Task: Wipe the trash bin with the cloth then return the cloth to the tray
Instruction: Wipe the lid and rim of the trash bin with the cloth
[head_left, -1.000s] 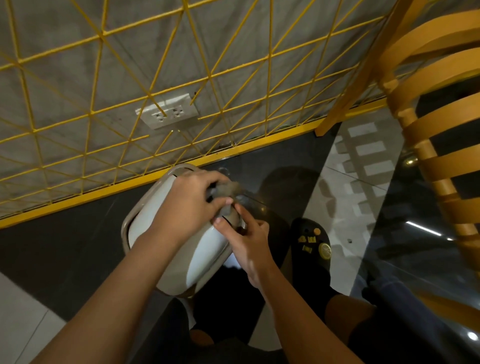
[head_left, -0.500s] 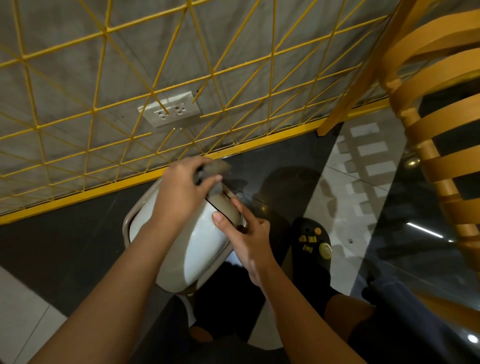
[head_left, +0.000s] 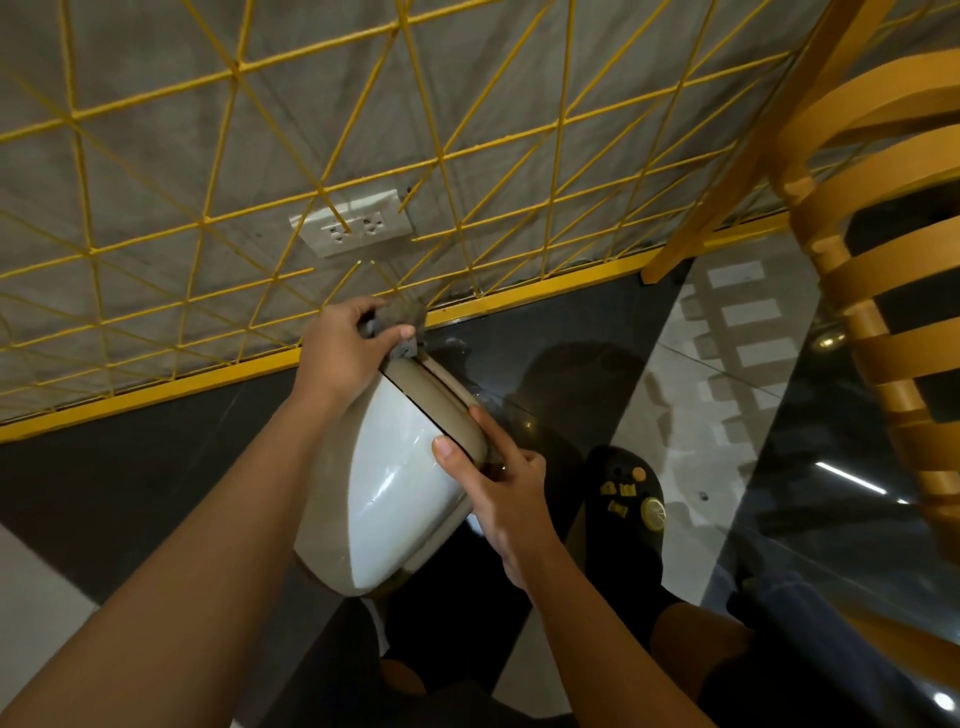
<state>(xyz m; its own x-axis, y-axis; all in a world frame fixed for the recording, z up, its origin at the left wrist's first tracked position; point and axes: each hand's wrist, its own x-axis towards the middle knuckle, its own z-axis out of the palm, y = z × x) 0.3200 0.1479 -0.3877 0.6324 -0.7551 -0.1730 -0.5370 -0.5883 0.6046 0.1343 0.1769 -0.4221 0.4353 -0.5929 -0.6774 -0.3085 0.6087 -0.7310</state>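
A small trash bin (head_left: 395, 467) with a white lid and beige rim stands on the dark floor below me, seen from above. My left hand (head_left: 343, 348) presses a grey cloth (head_left: 400, 325) against the bin's far top edge, fingers closed around it. My right hand (head_left: 498, 483) grips the bin's near right rim, thumb on the white lid, steadying it. No tray is in view.
A grey wall with a yellow wire grid (head_left: 467, 145) and a white power socket (head_left: 353, 226) rises just behind the bin. A yellow wooden chair (head_left: 883, 270) stands at the right. My foot in a black clog (head_left: 628, 499) is beside the bin.
My left hand has slid the cloth from the lid's middle up to the bin's far edge. The right hand has kept its hold on the rim.
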